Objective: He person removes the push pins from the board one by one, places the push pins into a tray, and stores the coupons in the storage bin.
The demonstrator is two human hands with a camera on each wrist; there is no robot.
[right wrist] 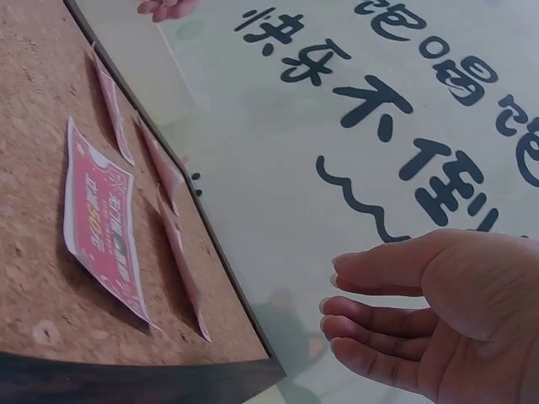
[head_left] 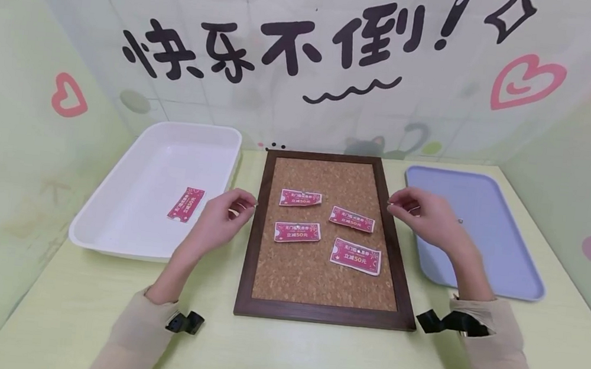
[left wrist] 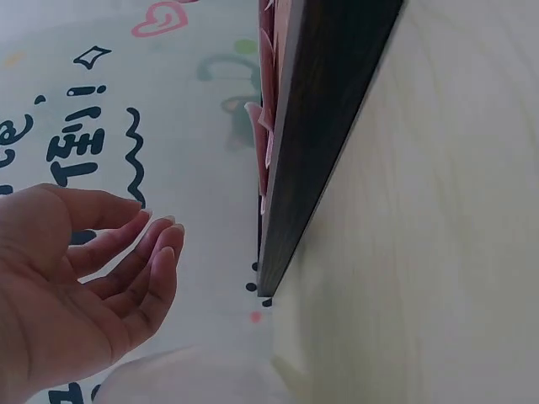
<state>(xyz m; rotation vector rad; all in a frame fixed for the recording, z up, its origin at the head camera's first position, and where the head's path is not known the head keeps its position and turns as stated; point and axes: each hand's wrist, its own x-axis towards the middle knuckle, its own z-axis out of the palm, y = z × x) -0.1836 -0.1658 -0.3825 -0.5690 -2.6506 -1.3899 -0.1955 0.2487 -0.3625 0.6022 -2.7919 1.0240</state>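
Observation:
A wood-framed cork board point(head_left: 325, 288) lies between my two hands. Several pink coupons are on it, among them an upper-left coupon point(head_left: 300, 198) and a lower-right coupon point(head_left: 355, 256); tiny pin-like spots show on them. My left hand point(head_left: 223, 216) hovers by the board's left edge, fingers loosely bent, thumb near the fingertips and nothing visible between them. Off the right edge, my right hand point(head_left: 426, 218) is held in the air. In the right wrist view a gap shows between its thumb and fingers, with nothing in it.
At left stands a white tray point(head_left: 156, 156) holding one pink coupon point(head_left: 186, 204). On the right lies a blue tray point(head_left: 484, 226) with a small pin-like object point(head_left: 460, 220) on it. A printed wall sheet point(head_left: 281, 106) rises behind the table.

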